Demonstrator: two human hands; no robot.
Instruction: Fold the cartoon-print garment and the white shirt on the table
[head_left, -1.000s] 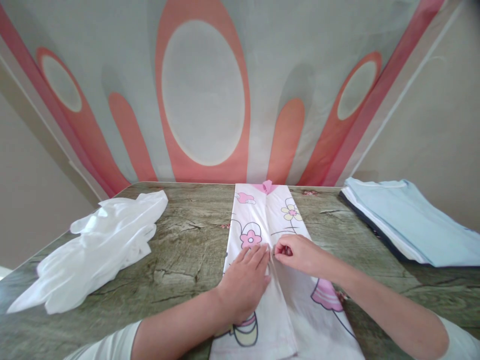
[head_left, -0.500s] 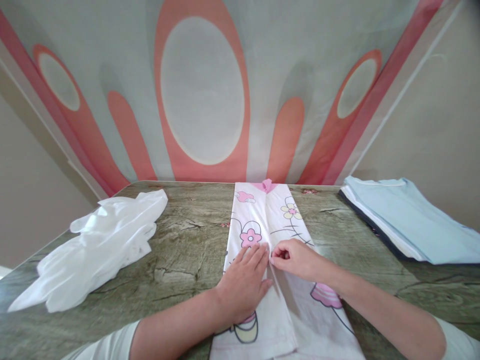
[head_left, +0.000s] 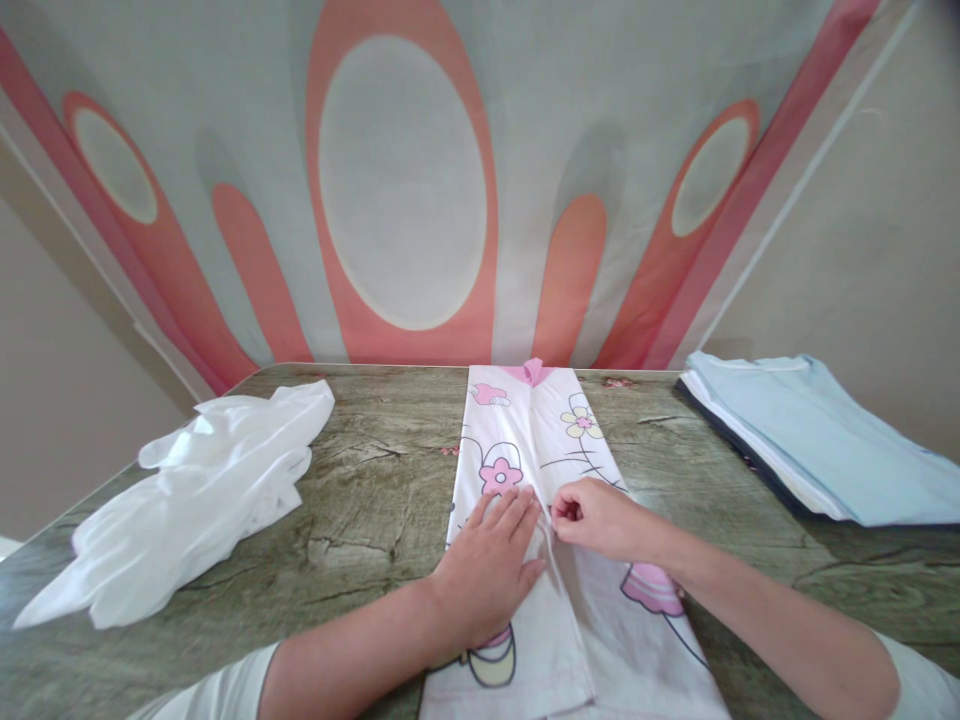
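Note:
A white garment [head_left: 525, 430] with pink flowers and cartoon prints lies folded lengthwise on the table, its pink collar end at the far edge. Flat on its left half rests my left hand [head_left: 491, 565], fingers stretched out toward the middle seam. My right hand [head_left: 600, 518] is just to the right of those fingertips, its thumb and fingers pinched on the edge of the cloth along the middle. A small fold of fabric rises between the two hands. The fingers of my right hand partly hide what they grip.
On the left of the wood-grain table [head_left: 360, 570] lies a crumpled white cloth [head_left: 195, 490]. A stack of folded clothes [head_left: 832, 440], light blue on top with white and dark layers beneath, sits at the right. Behind the table hangs a grey and coral patterned backdrop [head_left: 405, 180].
My right hand has shifted slightly to the right, drawing the pinched cloth edge a little away from the left fingertips. My left hand stays flat in place.

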